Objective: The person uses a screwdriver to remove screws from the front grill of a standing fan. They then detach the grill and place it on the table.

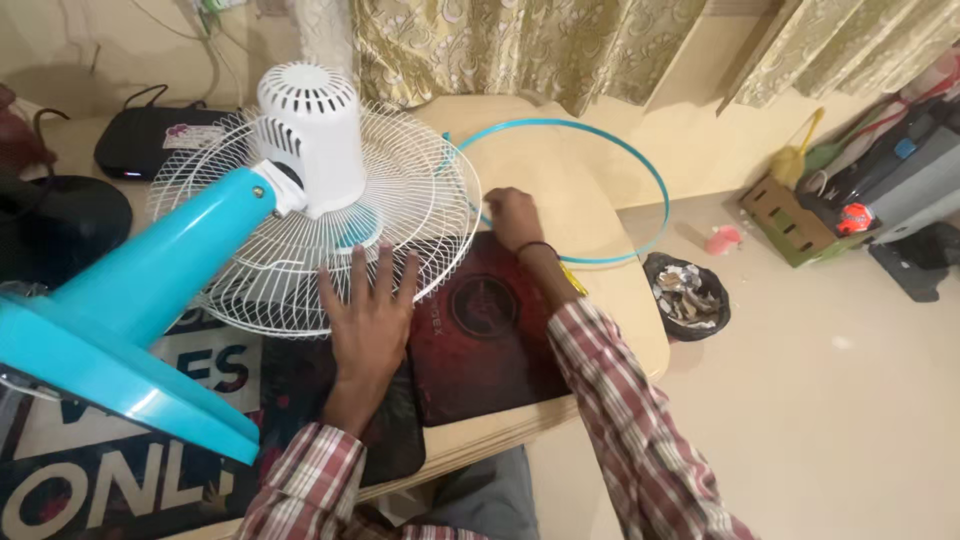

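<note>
Fan grille (400, 215) beneath left hand (368, 310); teal ring (640, 160) by right hand (512, 215)

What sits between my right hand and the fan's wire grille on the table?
Nothing visible does. The right hand rests on the teal ring just beside the rim of the white wire grille, with only bare tabletop between. The left hand already lies flat on the grille's lower edge.

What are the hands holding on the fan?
The left hand presses flat on the white wire fan guard, near its lower edge. The right hand touches the blue ring; no clear grip shows.
</note>
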